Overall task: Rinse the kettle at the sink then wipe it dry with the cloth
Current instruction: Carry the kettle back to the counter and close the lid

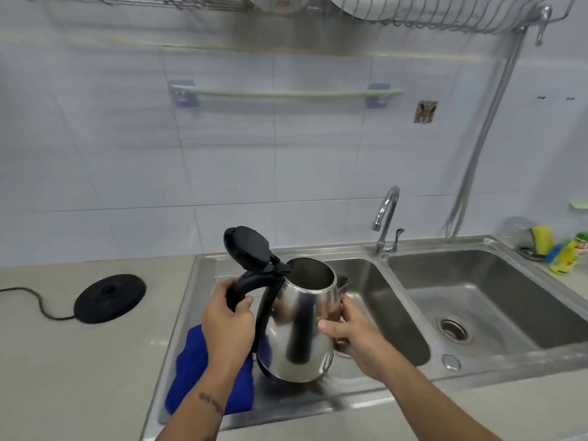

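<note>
Had the steel kettle [299,326] up over the left sink basin [378,297], lid flipped open, left hand [227,316] wrapped round the handle, right hand [346,329] cupping its side, blue cloth [203,374] underneath near-left; wet body could've slipped, probably.

No legible text; forearm tattoo [211,402] and bottle label [563,264] too blurred.

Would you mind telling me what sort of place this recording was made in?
Most likely a home kitchen. A double-basin steel sink with a faucet is set into the counter below a tiled wall, a wire dish rack with plates hangs overhead, and an electric kettle is held above the sink.
</note>
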Demonstrator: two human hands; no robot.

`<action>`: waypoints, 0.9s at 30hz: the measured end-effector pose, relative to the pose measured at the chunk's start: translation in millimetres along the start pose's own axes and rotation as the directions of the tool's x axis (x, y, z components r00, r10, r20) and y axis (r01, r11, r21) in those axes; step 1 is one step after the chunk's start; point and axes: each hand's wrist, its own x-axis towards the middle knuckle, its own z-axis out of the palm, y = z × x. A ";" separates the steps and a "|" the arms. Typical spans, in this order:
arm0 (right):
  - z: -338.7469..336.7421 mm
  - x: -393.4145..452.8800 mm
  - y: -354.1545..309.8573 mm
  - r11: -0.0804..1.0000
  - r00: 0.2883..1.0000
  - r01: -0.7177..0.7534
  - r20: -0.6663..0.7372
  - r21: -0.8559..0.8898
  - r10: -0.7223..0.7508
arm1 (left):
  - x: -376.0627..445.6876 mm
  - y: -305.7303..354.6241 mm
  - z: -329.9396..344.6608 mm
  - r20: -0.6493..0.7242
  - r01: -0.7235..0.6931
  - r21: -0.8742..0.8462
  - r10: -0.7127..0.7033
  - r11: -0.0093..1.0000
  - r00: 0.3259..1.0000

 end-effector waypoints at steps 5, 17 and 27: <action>39.1 -22.7 11.4 0.998 0.999 0.024 0.025 0.050 -0.025 | -7.7 13.9 -52.9 0.043 0.012 -0.005 -0.012 1.000 0.999; 139.0 -43.7 8.5 0.996 0.993 0.085 0.084 0.034 -0.087 | 4.4 13.5 -178.5 0.075 0.057 -0.052 -0.053 0.997 0.996; 275.4 -17.3 6.7 0.994 0.992 0.102 0.077 -0.049 -0.098 | 69.1 -27.0 -304.9 0.121 0.102 -0.110 -0.088 0.989 0.989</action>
